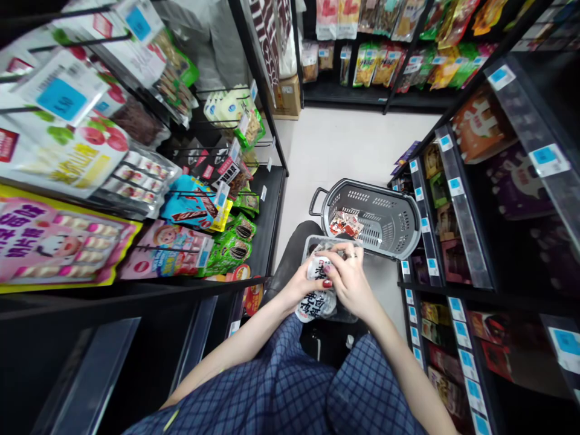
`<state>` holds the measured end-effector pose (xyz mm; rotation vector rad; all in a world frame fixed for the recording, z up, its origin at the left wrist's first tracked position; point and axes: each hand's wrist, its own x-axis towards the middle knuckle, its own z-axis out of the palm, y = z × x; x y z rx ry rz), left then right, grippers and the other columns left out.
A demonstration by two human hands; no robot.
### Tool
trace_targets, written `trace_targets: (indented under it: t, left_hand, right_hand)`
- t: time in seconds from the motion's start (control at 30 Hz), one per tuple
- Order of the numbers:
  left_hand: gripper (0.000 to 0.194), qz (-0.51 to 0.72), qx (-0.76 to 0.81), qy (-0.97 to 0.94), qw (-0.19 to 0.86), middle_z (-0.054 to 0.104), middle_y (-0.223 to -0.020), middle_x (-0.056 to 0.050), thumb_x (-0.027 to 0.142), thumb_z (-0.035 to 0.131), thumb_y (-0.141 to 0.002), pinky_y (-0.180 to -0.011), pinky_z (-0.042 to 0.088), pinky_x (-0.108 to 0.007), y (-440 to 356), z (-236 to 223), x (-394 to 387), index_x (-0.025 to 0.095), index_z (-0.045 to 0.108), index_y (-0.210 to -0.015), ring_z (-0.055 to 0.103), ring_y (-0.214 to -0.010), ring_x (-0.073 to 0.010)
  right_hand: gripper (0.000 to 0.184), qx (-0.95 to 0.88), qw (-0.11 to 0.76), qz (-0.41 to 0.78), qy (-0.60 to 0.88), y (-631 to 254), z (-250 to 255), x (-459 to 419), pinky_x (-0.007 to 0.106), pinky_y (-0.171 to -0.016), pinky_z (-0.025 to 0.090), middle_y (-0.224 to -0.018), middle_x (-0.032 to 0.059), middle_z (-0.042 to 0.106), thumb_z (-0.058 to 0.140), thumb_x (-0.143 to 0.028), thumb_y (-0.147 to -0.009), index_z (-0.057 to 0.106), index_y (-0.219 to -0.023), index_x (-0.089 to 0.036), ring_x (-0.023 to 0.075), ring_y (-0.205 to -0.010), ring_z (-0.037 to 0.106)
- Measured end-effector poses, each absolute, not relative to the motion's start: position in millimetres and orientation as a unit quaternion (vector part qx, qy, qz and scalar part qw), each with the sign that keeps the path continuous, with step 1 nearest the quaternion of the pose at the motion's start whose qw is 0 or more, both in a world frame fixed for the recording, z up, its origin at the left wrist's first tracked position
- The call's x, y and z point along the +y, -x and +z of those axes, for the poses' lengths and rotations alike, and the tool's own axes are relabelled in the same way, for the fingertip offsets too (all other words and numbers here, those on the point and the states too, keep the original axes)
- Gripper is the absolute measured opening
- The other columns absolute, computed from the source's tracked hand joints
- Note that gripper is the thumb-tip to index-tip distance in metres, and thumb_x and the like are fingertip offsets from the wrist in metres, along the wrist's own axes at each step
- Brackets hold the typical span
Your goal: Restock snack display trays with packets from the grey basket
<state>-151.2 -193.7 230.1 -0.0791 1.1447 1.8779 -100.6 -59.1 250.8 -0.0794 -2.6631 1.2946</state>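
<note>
Left hand [308,279] and right hand [352,273] grip white packets [312,304] over clear tub [348,315], handling seemingly unfinished; red packets [348,226] already in basket [413,219], near left edge.

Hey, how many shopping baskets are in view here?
1: the gray basket stands on the floor, beyond the left hand and right hand. Others could be hidden.

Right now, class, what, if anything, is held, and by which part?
Left hand and right hand hold a black-lettered white packet by its upper part; exact contact points are partly hidden.
</note>
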Motion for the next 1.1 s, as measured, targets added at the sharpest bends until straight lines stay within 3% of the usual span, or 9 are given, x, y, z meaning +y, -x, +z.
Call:
trace_targets:
  t: [0.17, 0.3, 0.4, 0.5, 0.6, 0.7, 0.83, 1.0, 1.1]
  left_hand:
    - [0.052, 0.743, 0.458, 0.047, 0.486, 0.069, -0.093, -0.009, 0.026, 0.08, -0.056, -0.086, 0.047, -0.037, 148, 228, -194, 0.014, 0.063, -0.105, 0.065, -0.091, -0.027]
    - [0.044, 0.75, 0.467, 0.072, 0.463, 0.071, -0.087, -0.01, 0.028, 0.079, -0.055, -0.078, 0.051, -0.039, 156, 227, -198, 0.012, 0.065, -0.094, 0.067, -0.077, -0.0257]
    - [0.043, 0.77, 0.475, 0.086, 0.416, 0.071, -0.083, -0.008, 0.027, 0.08, -0.054, -0.073, 0.054, -0.036, 167, 226, -205, 0.013, 0.063, -0.091, 0.068, -0.072, -0.0233]
    - [0.044, 0.781, 0.485, 0.095, 0.382, 0.071, -0.085, -0.008, 0.027, 0.08, -0.055, -0.074, 0.054, -0.035, 178, 225, -212, 0.012, 0.061, -0.092, 0.068, -0.075, -0.0236]
    - [0.048, 0.794, 0.486, 0.11, 0.348, 0.071, -0.088, -0.008, 0.027, 0.079, -0.055, -0.077, 0.054, -0.037, 188, 225, -219, 0.012, 0.06, -0.096, 0.067, -0.081, -0.0256]
    - [0.053, 0.808, 0.48, 0.127, 0.316, 0.071, -0.089, -0.007, 0.027, 0.08, -0.054, -0.078, 0.053, -0.038, 195, 227, -226, 0.013, 0.058, -0.101, 0.067, -0.084, -0.0264]
    - [0.068, 0.819, 0.469, 0.133, 0.303, 0.071, -0.092, -0.007, 0.027, 0.082, -0.051, -0.075, 0.054, -0.038, 201, 232, -232, 0.016, 0.054, -0.112, 0.068, -0.081, -0.0261]
    - [0.074, 0.819, 0.466, 0.136, 0.306, 0.071, -0.094, -0.007, 0.027, 0.082, -0.051, -0.073, 0.054, -0.038, 202, 235, -233, 0.016, 0.051, -0.118, 0.068, -0.077, -0.0254]
    - [0.073, 0.82, 0.46, 0.142, 0.31, 0.071, -0.093, -0.006, 0.027, 0.082, -0.051, -0.075, 0.054, -0.037, 201, 232, -232, 0.016, 0.052, -0.116, 0.068, -0.079, -0.025]
  right_hand:
    - [0.036, -0.865, 0.106, 0.489, 0.037, 102, 245, -55, 0.044, -0.095, 0.035, -0.116, 0.0076, 0.045, 0.032, -0.035, -0.094, 0.055, -0.121, -0.028, 0.0236, -0.11, 0.041]
    - [0.026, -0.81, 0.193, 0.539, 0.126, 99, 236, -42, 0.038, -0.088, 0.04, -0.101, 0.0062, 0.053, 0.038, -0.032, -0.092, 0.059, -0.104, -0.022, 0.0209, -0.099, 0.05]
    - [0.017, -0.81, 0.193, 0.528, 0.168, 92, 229, -31, 0.034, -0.078, 0.042, -0.086, 0.0042, 0.058, 0.046, -0.029, -0.089, 0.061, -0.088, -0.02, 0.0194, -0.085, 0.054]
    - [0.017, -0.876, 0.148, 0.43, 0.158, 86, 222, -27, 0.034, -0.076, 0.041, -0.085, 0.0051, 0.061, 0.046, -0.027, -0.088, 0.061, -0.085, -0.019, 0.0207, -0.084, 0.053]
    - [0.019, -0.965, 0.064, 0.215, 0.138, 84, 217, -30, 0.043, -0.081, 0.035, -0.103, 0.0102, 0.061, 0.053, -0.03, -0.084, 0.063, -0.096, -0.018, 0.0284, -0.096, 0.047]
    - [0.039, -0.99, -0.015, 0.082, 0.117, 83, 211, -39, 0.046, -0.081, 0.031, -0.117, 0.0153, 0.055, 0.063, -0.04, -0.076, 0.06, -0.107, -0.017, 0.0336, -0.099, 0.043]
    - [0.054, -0.993, -0.051, 0.032, 0.102, 83, 203, -47, 0.045, -0.08, 0.03, -0.119, 0.0174, 0.054, 0.067, -0.04, -0.073, 0.053, -0.12, -0.016, 0.0334, -0.098, 0.043]
    - [0.041, -0.997, -0.037, 0.024, 0.056, 81, 194, -38, 0.045, -0.08, 0.027, -0.121, 0.0146, 0.056, 0.055, -0.038, -0.085, 0.053, -0.123, -0.025, 0.0319, -0.099, 0.043]
    - [0.035, -0.998, -0.025, 0.049, 0.0, 79, 188, -29, 0.045, -0.082, 0.026, -0.114, 0.0131, 0.06, 0.044, -0.035, -0.091, 0.055, -0.122, -0.023, 0.0287, -0.097, 0.046]
